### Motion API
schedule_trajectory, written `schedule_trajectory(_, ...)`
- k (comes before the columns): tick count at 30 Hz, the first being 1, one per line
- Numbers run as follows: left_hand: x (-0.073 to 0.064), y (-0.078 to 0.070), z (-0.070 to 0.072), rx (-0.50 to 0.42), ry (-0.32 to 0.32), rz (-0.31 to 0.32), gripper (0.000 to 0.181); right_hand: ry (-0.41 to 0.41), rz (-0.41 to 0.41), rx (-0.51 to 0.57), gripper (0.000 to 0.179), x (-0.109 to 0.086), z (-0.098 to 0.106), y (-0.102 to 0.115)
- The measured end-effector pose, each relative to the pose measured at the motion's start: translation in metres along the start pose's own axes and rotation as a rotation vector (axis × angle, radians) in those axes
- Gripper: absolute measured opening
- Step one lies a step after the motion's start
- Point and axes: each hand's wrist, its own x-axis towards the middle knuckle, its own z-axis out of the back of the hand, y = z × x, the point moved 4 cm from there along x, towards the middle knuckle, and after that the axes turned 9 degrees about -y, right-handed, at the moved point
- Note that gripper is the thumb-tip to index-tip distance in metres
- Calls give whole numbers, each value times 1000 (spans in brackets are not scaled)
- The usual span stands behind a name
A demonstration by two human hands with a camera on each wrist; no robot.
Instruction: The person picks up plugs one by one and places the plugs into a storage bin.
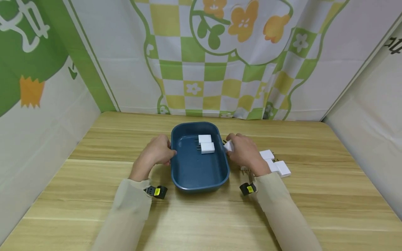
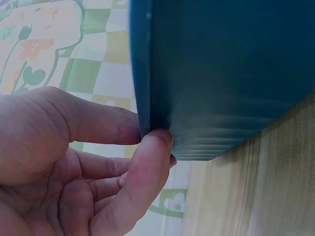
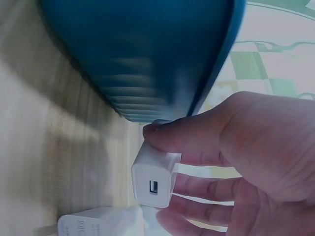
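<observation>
A dark blue rectangular tub (image 1: 198, 174) stands on the wooden table. Two white USB chargers (image 1: 207, 147) lie inside it, prongs pointing left. My left hand (image 1: 158, 150) pinches the tub's left rim between thumb and finger, as the left wrist view shows close up. On the other side, my right hand (image 1: 244, 150) holds another white USB charger (image 3: 153, 172) between thumb and fingers, just outside the tub's right wall. Its USB port faces the right wrist camera. Several more white chargers (image 1: 282, 168) lie in a cluster under and beside the right forearm, partly hidden by it.
The wooden table (image 1: 103, 139) spreads to both sides of the tub. A curtain with green and yellow checks (image 1: 216, 80) hangs along its back edge, and white cloth (image 1: 364, 97) flanks the right side. A black band (image 1: 161, 192) is around the left wrist, another (image 1: 246, 189) around the right.
</observation>
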Motion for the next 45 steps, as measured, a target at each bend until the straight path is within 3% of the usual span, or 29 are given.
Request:
schedule_trajectory(14,-1,0,1,0,4,2,21,-38,-11,45,45,-2,15,-2)
schedule_trajectory(26,0,-1,0,7,3,-3,22,-106,30,62,43,-8,27,9)
schedule_trajectory(45,0,-1,1,4,1,-4,25,-145,91,63,42,-17,42,28)
